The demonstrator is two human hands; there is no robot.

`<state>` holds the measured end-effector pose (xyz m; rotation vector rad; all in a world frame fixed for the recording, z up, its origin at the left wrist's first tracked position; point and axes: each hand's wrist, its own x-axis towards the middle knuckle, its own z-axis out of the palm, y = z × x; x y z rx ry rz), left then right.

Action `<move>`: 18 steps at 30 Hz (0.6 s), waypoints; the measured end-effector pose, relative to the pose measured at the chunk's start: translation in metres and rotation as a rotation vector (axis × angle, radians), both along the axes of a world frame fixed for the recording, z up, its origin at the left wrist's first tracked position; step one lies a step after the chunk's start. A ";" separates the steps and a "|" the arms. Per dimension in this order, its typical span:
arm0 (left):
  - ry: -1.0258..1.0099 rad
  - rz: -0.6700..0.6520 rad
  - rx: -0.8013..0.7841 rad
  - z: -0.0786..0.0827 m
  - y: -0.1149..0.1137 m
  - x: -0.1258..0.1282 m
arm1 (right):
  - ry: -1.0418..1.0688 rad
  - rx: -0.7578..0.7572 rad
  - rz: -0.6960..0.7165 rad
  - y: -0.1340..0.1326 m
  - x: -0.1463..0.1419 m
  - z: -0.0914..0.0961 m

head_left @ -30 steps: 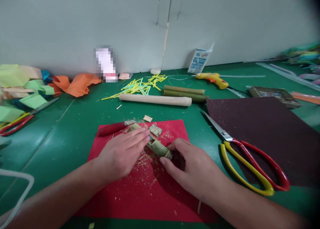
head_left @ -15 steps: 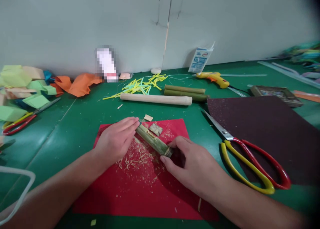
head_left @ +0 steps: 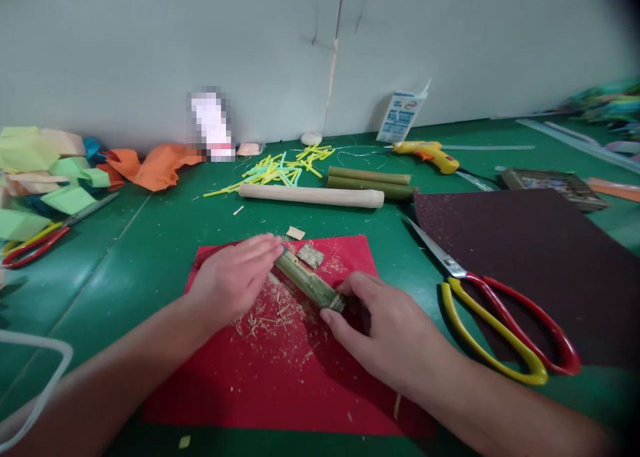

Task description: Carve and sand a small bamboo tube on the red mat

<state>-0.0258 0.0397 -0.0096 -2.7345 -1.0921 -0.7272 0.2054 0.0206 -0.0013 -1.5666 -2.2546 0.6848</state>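
The left hand (head_left: 227, 284) has slid off the bamboo piece (head_left: 307, 282) to its far end, fingers stretched, whether it grips anything beneath I cannot tell, while the right hand (head_left: 385, 334) still pinches the near end, so the piece lies uncovered on the red sheet (head_left: 300, 390).

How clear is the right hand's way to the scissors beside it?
Probably yes. The scissors lie just to the right of the right hand, partly on the dark sheet, with nothing between them. The hand is pinching the bamboo end, though, so it would likely have to let go first.
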 end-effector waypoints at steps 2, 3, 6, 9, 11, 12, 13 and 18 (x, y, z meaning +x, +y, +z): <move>-0.007 0.011 0.004 0.001 -0.002 0.002 | 0.002 0.001 0.005 0.000 0.000 0.000; 0.009 -0.012 -0.010 0.001 -0.002 0.002 | 0.008 0.004 0.013 0.000 0.000 0.000; 0.013 -0.053 -0.034 0.000 -0.001 0.004 | 0.016 0.009 0.021 -0.001 0.000 -0.002; -0.040 0.009 0.020 0.000 0.001 0.003 | 0.004 0.003 0.014 -0.001 0.000 -0.003; -0.017 -0.009 0.001 0.000 0.001 0.004 | 0.010 0.001 0.028 -0.001 0.000 -0.002; -0.006 -0.028 -0.019 0.001 0.000 0.004 | 0.016 -0.005 0.036 -0.001 0.000 -0.002; -0.006 -0.037 -0.038 0.001 -0.001 0.004 | 0.019 -0.006 0.036 -0.002 0.000 -0.001; -0.076 0.019 -0.048 0.002 -0.005 0.004 | 0.026 0.011 0.021 -0.002 0.001 0.000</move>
